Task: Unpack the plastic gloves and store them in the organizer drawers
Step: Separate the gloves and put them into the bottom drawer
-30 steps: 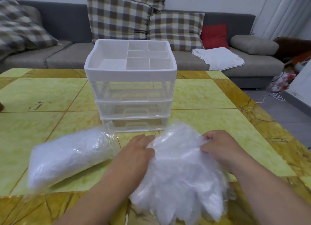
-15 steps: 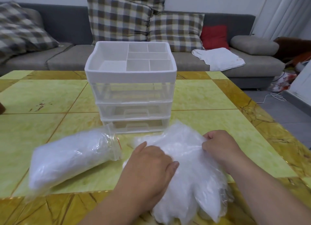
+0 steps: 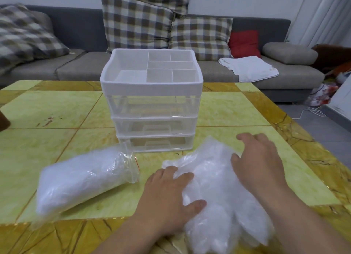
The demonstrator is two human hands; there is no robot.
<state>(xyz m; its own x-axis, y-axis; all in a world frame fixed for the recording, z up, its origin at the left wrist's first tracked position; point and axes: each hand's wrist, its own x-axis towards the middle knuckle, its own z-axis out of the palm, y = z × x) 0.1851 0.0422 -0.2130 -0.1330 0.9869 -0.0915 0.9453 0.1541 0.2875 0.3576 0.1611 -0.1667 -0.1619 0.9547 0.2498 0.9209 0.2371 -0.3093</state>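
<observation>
A loose stack of clear plastic gloves (image 3: 214, 195) lies on the table in front of me, fingers pointing toward me. My left hand (image 3: 169, 198) rests flat on the stack's left edge, fingers straight. Over the stack's right side my right hand (image 3: 260, 162) lies with relaxed, spread fingers, its thumb touching the plastic. A zip bag full of more gloves (image 3: 83, 179) lies to the left, apart from both hands. The white organizer (image 3: 152, 90) stands behind, with a divided top tray and three clear drawers, all pushed in.
The yellow-green tiled table (image 3: 49, 111) has a gold border; its right edge drops to a grey floor with a white cable (image 3: 311, 113). A grey sofa (image 3: 79, 66) with checked cushions and a white cloth (image 3: 248, 67) sits beyond the table.
My right hand has let go of the gloves' top edge and opened, lifting slightly toward the organizer. My left hand slid back and left to the stack's edge. The stack now lies flatter.
</observation>
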